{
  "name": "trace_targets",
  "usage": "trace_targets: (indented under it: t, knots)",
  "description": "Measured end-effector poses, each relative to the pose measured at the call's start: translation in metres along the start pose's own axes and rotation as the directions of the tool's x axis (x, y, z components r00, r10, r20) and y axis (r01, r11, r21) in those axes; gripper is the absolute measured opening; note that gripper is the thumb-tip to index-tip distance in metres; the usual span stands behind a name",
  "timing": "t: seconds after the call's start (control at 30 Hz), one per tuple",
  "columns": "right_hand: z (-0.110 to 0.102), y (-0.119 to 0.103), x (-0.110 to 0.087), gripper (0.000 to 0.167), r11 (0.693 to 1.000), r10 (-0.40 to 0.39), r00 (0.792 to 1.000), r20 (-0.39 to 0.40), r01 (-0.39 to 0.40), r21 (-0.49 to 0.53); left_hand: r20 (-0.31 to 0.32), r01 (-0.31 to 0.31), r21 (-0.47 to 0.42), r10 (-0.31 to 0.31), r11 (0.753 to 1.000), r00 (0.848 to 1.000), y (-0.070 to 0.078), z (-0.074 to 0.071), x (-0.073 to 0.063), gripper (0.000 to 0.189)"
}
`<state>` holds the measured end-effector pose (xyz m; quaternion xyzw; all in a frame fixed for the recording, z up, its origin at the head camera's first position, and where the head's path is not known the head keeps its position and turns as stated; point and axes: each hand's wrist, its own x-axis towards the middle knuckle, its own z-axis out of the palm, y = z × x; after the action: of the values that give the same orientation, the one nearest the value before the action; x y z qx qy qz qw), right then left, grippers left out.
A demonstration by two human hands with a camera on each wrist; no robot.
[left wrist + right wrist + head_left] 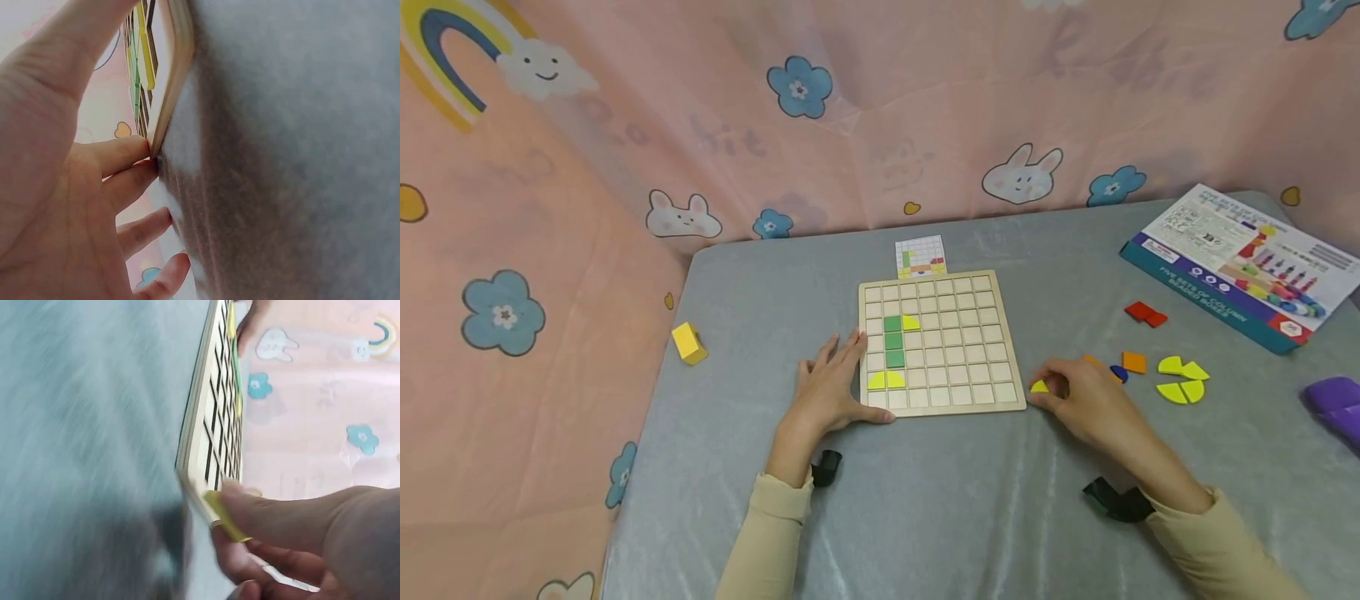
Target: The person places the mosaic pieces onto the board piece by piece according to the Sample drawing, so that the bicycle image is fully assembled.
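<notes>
A pink backdrop with rabbits, flowers and a rainbow stands at the far left; its lettering is too faint to read surely. On the grey surface, a yellow block lies near the left edge. The left hand is spread wide, fingers touching the left edge of the wooden grid board, thumb at its near edge. The board lies mid-surface, bearing a column of three green squares and three yellow pieces. A printed grid card sits at its far edge. The right hand pinches a yellow quarter-circle piece between thumb and finger, just beside the board's near right corner. Farther right are a blue piece, an orange square, red pieces and four yellow quarter circles. Beyond them a box reads "FIVE SETS OF COLUMN BEADED BOXES"; its small print is illegible. A purple object lies at the far right
</notes>
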<state>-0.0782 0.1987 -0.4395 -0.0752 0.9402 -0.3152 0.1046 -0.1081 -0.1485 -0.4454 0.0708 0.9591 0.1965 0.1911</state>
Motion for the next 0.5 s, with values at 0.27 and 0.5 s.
trace_targets:
  t: [0.27,0.5]
  knots:
    - [0.028,-0.033,0.016,0.026,0.986,-0.137,0.988,-0.070,0.142,0.083,0.002,0.002,0.006,-0.002,1.000,1.000,-0.001,-0.001,0.001,0.132]
    - [0.062,-0.064,0.028,0.016,0.966,-0.219,0.975,-0.039,0.222,0.135,0.004,0.011,0.004,-0.011,1.000,1.000,0.000,0.000,0.001,0.133]
